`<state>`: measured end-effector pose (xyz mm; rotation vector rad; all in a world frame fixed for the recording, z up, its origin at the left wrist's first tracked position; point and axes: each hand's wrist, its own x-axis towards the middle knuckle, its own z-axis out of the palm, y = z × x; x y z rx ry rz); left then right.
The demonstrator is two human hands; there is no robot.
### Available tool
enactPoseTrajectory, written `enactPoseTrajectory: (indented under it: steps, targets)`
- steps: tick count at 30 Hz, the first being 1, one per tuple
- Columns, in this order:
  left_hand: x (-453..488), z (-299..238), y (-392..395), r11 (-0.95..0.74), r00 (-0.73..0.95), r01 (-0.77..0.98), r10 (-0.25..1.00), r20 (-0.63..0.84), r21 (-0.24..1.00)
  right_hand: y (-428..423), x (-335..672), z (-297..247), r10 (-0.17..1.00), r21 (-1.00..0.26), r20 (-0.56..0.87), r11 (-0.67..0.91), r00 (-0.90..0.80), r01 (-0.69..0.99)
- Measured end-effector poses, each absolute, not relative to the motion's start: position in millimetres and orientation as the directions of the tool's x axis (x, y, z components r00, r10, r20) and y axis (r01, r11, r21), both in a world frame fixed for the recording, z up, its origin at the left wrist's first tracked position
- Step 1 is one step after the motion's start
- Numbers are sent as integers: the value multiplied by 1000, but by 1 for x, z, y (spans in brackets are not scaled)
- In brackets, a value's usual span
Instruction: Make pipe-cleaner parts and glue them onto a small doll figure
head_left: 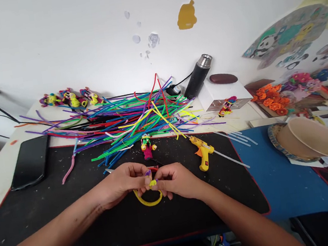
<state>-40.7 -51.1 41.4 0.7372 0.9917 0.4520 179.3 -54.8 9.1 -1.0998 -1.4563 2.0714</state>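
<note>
My left hand (123, 183) and my right hand (176, 180) meet over the black mat (72, 207), fingers pinched together on a yellow pipe cleaner (149, 200). It curls in a loop below my fingers, with a small yellow and purple twisted bit (151, 178) between the fingertips. A small pipe-cleaner figure (147, 145) with a pink body and green head stands just beyond my hands. A big heap of coloured pipe cleaners (127, 119) lies behind it.
A yellow glue gun (202, 152) lies right of my hands, with clear glue sticks (235, 137) beside it. A black phone (30, 161) rests at the left. Finished figures (70, 98) line the back left; a black flask (197, 77), white box (223, 93), paper plates (308, 138) stand right.
</note>
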Motion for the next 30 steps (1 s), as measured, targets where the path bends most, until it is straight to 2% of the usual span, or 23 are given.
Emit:
enactPoseTrajectory:
  steps: [4, 7, 11, 14, 20, 25, 30]
  targets:
    - [-47, 52, -48, 558, 611, 215, 563, -556, 801, -50, 182, 13, 612, -904, -416, -359, -673, 233]
    - [-48, 60, -45, 414, 619, 390, 544, -567, 823, -44, 181, 22, 580, -902, -428, -229, -693, 366]
    - [-46, 61, -43, 219, 568, 570, 591, -573, 792, -34, 179, 40, 582, -852, -412, 27, -701, 523]
    - [-45, 51, -42, 137, 512, 632, 665, -544, 763, -28, 176, 51, 621, -800, -380, 151, -685, 580]
    - [-43, 33, -38, 204, 352, 565, 817, -457, 799, -25, 170, 58, 735, -730, -307, 225, -604, 645]
    - [-44, 29, -36, 342, 236, 350, 868, -436, 872, -27, 170, 60, 823, -729, -182, 255, -539, 635]
    - [-44, 28, -36, 358, 162, 188, 907, -388, 915, -32, 167, 56, 877, -729, -100, 258, -471, 634]
